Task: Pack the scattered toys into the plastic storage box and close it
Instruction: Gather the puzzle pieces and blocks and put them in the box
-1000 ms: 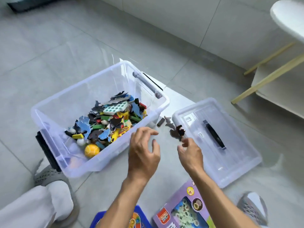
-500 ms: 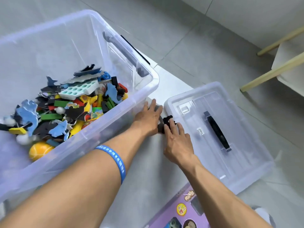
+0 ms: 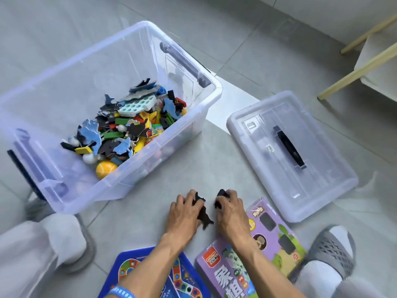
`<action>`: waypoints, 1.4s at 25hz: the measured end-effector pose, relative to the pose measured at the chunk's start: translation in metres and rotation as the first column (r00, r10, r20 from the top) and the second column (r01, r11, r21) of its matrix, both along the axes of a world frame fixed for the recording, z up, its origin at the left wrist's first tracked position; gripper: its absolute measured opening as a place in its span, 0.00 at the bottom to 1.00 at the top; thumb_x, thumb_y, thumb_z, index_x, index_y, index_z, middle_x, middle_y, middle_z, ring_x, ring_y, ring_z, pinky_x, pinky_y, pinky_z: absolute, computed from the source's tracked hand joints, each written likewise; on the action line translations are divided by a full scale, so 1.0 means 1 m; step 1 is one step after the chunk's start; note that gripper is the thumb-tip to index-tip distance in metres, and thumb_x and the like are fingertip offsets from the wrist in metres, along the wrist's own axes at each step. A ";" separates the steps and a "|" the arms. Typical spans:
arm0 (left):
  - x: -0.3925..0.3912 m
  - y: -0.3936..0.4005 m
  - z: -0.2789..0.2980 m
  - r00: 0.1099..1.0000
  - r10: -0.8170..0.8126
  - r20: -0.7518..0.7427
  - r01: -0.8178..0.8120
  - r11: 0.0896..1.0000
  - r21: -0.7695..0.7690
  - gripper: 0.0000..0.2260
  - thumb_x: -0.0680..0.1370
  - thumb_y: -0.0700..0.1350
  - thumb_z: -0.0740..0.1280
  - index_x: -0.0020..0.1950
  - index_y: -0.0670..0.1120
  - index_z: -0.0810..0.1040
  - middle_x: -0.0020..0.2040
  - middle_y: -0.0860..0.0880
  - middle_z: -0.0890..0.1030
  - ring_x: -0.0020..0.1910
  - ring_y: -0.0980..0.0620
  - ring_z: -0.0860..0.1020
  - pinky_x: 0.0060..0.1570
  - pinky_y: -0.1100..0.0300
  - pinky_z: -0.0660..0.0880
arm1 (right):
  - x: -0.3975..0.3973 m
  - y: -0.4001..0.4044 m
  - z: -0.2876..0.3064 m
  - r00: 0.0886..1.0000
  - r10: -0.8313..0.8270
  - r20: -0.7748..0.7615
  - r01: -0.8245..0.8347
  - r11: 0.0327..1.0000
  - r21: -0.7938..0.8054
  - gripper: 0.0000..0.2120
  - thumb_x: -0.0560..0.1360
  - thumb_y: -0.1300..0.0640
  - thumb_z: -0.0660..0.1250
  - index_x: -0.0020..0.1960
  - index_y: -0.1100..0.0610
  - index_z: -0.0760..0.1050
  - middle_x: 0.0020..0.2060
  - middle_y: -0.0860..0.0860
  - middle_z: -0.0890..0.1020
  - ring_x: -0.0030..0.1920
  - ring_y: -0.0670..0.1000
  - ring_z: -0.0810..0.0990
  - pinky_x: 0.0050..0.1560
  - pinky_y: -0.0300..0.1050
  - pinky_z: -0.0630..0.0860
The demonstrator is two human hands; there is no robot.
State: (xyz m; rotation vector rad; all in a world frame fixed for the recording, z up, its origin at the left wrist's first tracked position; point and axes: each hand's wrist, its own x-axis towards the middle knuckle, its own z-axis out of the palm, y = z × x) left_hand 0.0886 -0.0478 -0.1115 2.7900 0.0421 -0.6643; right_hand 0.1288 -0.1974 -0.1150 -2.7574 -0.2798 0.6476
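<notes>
Two hands work low on the grey floor (image 3: 193,155): the left hand (image 3: 185,214) closes its grip on dark flat toy pieces (image 3: 205,215), and the right hand (image 3: 231,208) curls around another dark piece (image 3: 221,193). Behind them the clear storage box (image 3: 137,151) stands open, holding mixed toys (image 3: 129,127); its lid (image 3: 290,153) lies apart, right. A purple carton (image 3: 277,237) shows large Chinese characters, its small labels unreadable.

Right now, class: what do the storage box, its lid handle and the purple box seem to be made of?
Storage box: clear glossy plastic, since the toys show through its walls. Lid handle: black, probably matte plastic. Purple box: likely printed cardboard, with folded edges.
</notes>
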 end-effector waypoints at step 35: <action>0.069 0.023 -0.010 0.973 0.228 0.025 -0.225 0.971 -0.078 0.08 0.77 0.32 0.57 0.52 0.43 0.68 0.55 0.44 0.67 0.44 0.39 0.75 0.36 0.49 0.67 | -0.022 0.034 -0.019 0.989 -0.092 -0.114 0.110 0.981 0.157 0.05 0.76 0.55 0.63 0.45 0.56 0.71 0.48 0.52 0.72 0.48 0.56 0.72 0.44 0.49 0.67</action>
